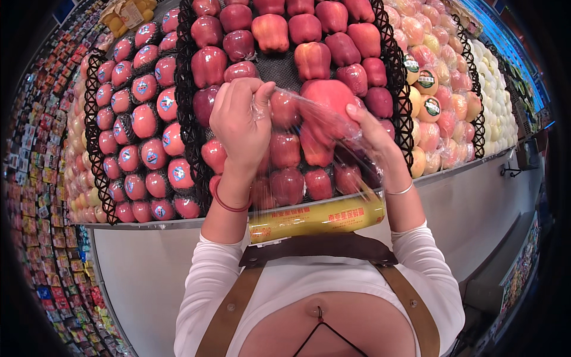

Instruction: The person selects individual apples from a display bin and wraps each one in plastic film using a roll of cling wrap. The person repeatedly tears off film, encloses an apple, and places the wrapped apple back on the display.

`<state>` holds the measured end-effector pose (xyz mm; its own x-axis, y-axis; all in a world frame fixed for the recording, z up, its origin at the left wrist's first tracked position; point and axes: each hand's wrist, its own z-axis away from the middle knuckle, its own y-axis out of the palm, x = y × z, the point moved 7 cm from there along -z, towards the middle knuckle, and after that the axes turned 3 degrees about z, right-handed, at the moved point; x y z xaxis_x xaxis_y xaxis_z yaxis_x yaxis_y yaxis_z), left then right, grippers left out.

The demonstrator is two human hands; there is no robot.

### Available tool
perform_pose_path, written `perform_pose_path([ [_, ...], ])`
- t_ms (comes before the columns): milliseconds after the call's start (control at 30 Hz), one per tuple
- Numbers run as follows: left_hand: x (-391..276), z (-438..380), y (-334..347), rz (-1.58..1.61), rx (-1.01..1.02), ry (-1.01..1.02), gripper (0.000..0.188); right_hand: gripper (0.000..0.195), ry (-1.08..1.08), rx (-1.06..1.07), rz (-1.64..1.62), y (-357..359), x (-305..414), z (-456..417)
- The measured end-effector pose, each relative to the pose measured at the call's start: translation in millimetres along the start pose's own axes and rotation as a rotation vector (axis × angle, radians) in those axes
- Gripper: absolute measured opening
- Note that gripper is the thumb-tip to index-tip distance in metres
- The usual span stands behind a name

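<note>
My left hand [243,118] is closed on the gathered end of a clear plastic cling film sheet [308,107], pulling it taut above the display. Under the film, my right hand [372,127] holds a large red apple [330,100], thumb at its right side; the other fingers show blurred through the film. The sheet stretches down from both hands toward a yellow roll of cling film [316,218] that bears printed writing. This roll lies between my body and the front edge of the fruit stand. Below the hands, red apples [285,149] show through the film.
Black lattice dividers [189,89] separate the fruit rows. Stickered red apples in black netting [145,114] fill the left section. Film-wrapped fruit [444,105] and pale fruit [488,96] lie to the right. A bare patch of dark mat [281,67] shows among the apples. Packaged goods [44,192] line the far left.
</note>
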<state>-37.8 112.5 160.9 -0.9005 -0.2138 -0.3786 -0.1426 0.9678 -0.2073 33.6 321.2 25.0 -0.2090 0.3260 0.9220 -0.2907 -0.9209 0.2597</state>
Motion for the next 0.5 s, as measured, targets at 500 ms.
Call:
perform_pose_path([
  [500, 45, 55, 14, -0.226, 0.175, -0.317, 0.018, 0.048, 0.029, -0.108, 0.436, 30, -81, 41],
])
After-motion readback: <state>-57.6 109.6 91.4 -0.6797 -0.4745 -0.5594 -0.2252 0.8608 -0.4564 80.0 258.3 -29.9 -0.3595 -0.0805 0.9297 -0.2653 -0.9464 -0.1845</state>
